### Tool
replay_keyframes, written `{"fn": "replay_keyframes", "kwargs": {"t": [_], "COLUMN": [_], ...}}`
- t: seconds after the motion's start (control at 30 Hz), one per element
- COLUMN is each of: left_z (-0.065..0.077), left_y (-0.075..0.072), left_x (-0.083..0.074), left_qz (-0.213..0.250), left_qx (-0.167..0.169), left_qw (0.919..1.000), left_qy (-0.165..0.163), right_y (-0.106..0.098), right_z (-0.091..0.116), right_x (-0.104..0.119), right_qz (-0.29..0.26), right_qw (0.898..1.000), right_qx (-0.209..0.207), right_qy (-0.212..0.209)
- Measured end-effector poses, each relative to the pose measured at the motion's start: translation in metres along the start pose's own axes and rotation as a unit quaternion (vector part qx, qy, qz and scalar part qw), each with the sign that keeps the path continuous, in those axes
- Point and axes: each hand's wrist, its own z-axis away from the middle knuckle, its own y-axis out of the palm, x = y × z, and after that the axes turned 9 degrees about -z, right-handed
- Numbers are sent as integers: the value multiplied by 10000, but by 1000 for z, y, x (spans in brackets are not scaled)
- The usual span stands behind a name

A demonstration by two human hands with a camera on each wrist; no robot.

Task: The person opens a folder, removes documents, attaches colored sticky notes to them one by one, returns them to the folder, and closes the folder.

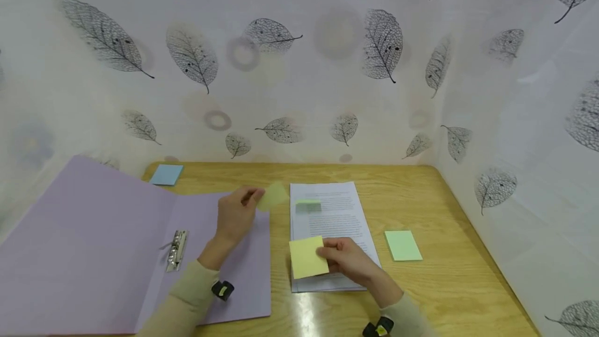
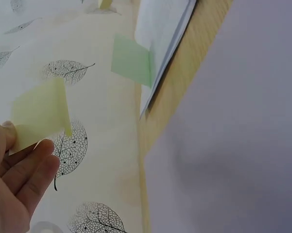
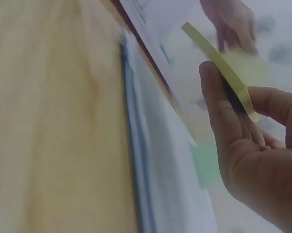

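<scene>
My left hand [image 1: 235, 216] pinches a single yellow sticky note [image 1: 273, 196] by its edge, above the right part of a purple folder [image 1: 243, 269]. In the left wrist view that yellow note [image 2: 41, 114] hangs between thumb and fingers. A pad of yellow sticky notes [image 1: 309, 257] is gripped in my right hand [image 1: 350, 260], over the lower part of a stack of printed sheets [image 1: 334, 228]. From the right wrist the pad [image 3: 218, 63] shows edge-on between thumb and fingers. Near the top of the printed sheets a green sticky note [image 1: 308, 205] is stuck.
The folder lies spread at the left, with a metal clip [image 1: 177, 251] near its spine. A green sticky pad [image 1: 403, 246] lies right of the sheets. At the back left is a blue sticky pad [image 1: 167, 175]. Leaf-patterned curtain [image 1: 290, 92] surrounds the wooden table [image 1: 449, 269].
</scene>
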Motion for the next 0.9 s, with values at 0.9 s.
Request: {"fn": "replay_keyframes", "kwargs": {"t": [0.9], "left_z": [12], "left_y": [-2], "left_x": [1], "left_qz": [287], "left_qx": [164], "left_qw": [9984], "left_qy": [460], "right_y": [-199], "right_z": [126], "right_x": [45], "right_qz": [1078], "right_qw": [9485], "right_qx": [-2980], "right_qy": [20]}}
